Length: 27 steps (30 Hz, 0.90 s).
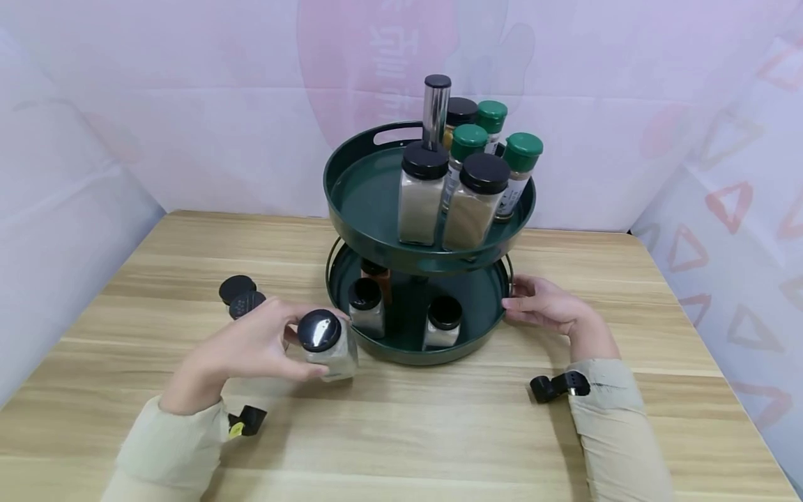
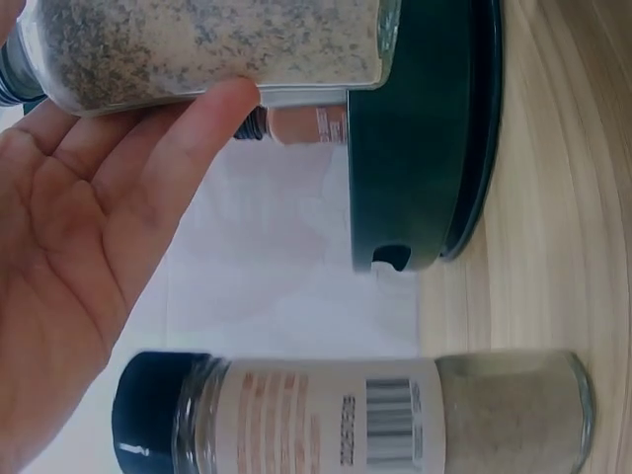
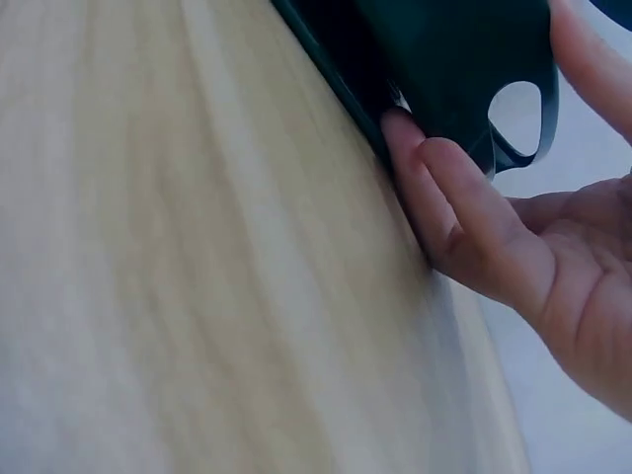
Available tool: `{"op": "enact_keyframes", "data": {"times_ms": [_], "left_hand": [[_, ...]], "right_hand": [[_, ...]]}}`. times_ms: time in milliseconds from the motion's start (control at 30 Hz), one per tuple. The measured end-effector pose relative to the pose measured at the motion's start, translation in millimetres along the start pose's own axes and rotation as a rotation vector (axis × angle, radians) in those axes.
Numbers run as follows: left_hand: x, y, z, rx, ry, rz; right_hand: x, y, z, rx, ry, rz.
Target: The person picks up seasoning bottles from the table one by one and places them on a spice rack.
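My left hand (image 1: 263,343) grips a square glass spice jar (image 1: 339,359) with a shiny black lid, just left of the lower tray. In the left wrist view the jar (image 2: 217,49) shows pale, dark-speckled contents, thumb and fingers on opposite sides. A dark green two-tier round spice rack (image 1: 376,258) stands on the table. My right hand (image 1: 547,303) holds the right side of its lower tray; the right wrist view shows the fingers around the tray's side (image 3: 444,69), near a handle cutout. Two small black-lidded jars (image 1: 366,314) (image 1: 442,328) and a reddish one (image 1: 384,282) stand in the lower tray.
Jars with black lids (image 1: 422,202) and green lids (image 1: 523,150) crowd the upper tray's right side, beside the silver centre post (image 1: 436,111). Left of the rack are two more black-lidded jars (image 1: 237,288); the left wrist view shows one with a barcode label (image 2: 336,415).
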<state>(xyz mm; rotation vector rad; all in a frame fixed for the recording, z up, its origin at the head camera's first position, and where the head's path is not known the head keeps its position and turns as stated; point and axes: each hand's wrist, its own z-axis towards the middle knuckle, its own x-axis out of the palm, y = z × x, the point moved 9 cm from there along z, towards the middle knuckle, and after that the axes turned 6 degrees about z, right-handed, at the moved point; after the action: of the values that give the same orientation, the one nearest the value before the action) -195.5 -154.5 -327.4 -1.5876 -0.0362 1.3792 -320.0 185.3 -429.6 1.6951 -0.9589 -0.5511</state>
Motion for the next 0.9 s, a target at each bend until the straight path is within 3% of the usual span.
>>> {"op": "enact_keyframes", "data": {"times_ms": [233, 533, 900], "left_hand": [[7.3, -5.3, 4.1, 0.027, 0.049, -0.003], [10.7, -11.0, 2.3, 0.069, 0.051, 0.019], [12.5, -14.3, 2.4, 0.036, 0.065, 0.025]], "right_hand": [[6, 0, -4.0, -0.005, -0.009, -0.008], [15, -3, -14.5, 0.034, -0.071, -0.067], [35, 0, -23.7, 0.038, -0.094, -0.08]]}}
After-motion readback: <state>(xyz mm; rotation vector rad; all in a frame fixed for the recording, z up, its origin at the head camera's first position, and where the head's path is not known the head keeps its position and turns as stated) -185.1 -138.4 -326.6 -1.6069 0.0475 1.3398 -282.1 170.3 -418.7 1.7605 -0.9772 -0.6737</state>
